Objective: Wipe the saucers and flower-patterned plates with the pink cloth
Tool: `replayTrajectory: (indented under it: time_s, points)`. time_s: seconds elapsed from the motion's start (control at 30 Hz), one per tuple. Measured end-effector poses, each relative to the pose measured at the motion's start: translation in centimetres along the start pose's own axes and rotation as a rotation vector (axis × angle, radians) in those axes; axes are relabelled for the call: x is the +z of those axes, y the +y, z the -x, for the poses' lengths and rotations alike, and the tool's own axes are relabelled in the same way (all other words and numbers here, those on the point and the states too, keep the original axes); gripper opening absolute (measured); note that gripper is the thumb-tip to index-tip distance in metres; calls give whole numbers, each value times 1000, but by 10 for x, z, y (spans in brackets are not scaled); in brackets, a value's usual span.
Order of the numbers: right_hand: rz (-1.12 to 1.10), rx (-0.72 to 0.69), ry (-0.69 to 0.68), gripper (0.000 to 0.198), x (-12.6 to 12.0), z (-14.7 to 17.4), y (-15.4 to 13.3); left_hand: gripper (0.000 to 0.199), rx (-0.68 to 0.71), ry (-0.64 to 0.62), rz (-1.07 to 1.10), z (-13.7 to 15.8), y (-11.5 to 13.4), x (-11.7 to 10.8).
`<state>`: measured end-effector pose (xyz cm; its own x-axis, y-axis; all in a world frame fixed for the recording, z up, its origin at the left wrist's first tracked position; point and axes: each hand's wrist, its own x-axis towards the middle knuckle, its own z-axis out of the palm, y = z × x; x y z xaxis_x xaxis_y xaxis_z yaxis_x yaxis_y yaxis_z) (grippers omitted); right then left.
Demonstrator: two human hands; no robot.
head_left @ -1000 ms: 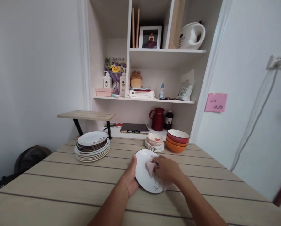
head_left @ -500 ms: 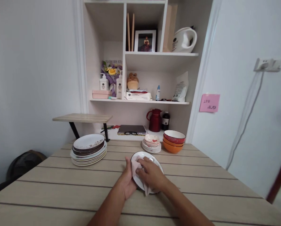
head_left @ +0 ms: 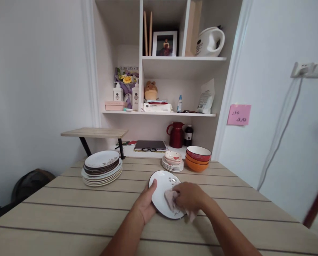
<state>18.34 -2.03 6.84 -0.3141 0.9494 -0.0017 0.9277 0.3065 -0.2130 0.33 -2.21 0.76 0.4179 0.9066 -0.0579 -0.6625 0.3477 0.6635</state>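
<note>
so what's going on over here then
A person grips a white plate by its left edge with the left hand, while the right hand presses a pale cloth to its face. On the wooden table, a stack of plates stands to the left. Beyond the held plate are small stacked dishes, with stacked bowls to their right.

Plate (head_left: 159,192) partly invisible behind right hand (head_left: 190,196)
</note>
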Motion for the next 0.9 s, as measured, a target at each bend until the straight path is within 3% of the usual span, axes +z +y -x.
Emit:
replayTrajectory:
  time_s: [0.17,0.3,0.4,0.53,0.73,0.9]
  points:
    - [-145,-235,-169,17,4,11,-18,72,-24,-52,33,-1,1,-1]
    - [-277,-433,47,26,17,2,-36,84,-101,-132,80,1,7,0]
    - [-181,-306,224,33,23,-9,-48,82,-59,-134,90,0,7,0]
    - [-8,-138,287,33,20,-20,-42,80,-80,-87,37,-2,4,2]
    - [59,53,213,41,13,-19,-5,67,1,-60,-12,1,-1,4]
    - [87,-3,25,26,10,-3,-6,68,28,1,-34,1,-2,2]
